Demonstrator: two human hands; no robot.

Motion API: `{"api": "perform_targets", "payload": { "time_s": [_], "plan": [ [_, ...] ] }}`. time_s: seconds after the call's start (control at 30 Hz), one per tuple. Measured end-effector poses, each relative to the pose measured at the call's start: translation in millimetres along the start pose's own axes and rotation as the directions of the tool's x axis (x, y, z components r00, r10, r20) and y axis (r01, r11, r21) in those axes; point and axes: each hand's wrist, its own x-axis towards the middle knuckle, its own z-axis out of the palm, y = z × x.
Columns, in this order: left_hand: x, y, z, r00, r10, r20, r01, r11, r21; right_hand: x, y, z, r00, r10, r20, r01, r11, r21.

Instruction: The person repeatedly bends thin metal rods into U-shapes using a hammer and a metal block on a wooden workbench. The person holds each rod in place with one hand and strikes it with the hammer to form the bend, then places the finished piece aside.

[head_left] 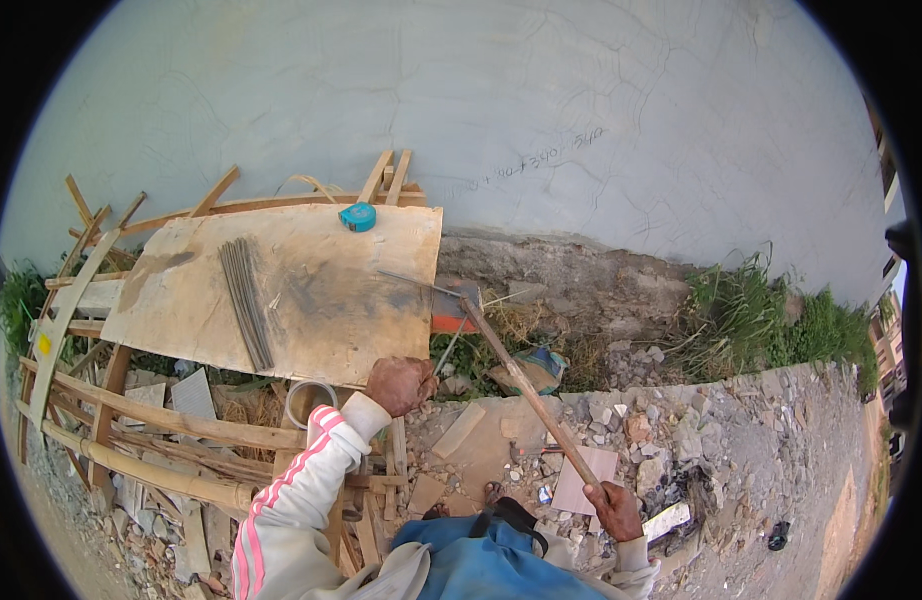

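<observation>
Blue tape measure [358,216], bundle of rods [247,301] on plywood board [321,310], bamboo poles [151,470], grey wall [481,110]

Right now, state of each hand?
Left hand: closed around a thin metal rod at the plywood board edge.
Right hand: closed on a long wooden handle.

Most of the tabletop [321,300] lies bare; metal rods [246,300] at 9 o'clock and a tape measure [358,216] at 12 block passage.

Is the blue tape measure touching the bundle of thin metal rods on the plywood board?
Apart. The head view shows the tape measure at the board's far edge, with bare plywood board between it and the bundle of rods.
</observation>
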Motion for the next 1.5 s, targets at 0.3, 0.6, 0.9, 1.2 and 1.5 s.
{"api": "perform_targets", "payload": {
  "time_s": [0.3, 0.6, 0.9, 1.2, 1.5],
  "plan": [
    [10, 24, 8, 0.995, -0.097, -0.034, 0.102, 0.972, 0.212, 51, 17, -10, 0.986, -0.165, -0.029, 0.159, 0.867, 0.472],
    [59, 42, 50, 0.950, -0.222, -0.218, 0.281, 0.912, 0.298, 174, -31, 23, 0.948, -0.316, -0.042, 0.254, 0.668, 0.699],
    [53, 76, -17, 0.861, -0.169, -0.480, 0.289, 0.939, 0.187, 262, -39, 2, 0.900, -0.430, 0.067, 0.277, 0.684, 0.675],
    [47, 101, -43, 0.759, -0.397, -0.516, 0.370, 0.915, -0.160, 353, -93, -44, 0.777, -0.609, -0.159, 0.531, 0.500, 0.684],
    [44, 96, 3, 0.691, -0.596, -0.409, 0.461, 0.799, -0.385, 385, -120, -11, 0.573, -0.642, 0.509, 0.048, 0.647, 0.761]
  ]
}}
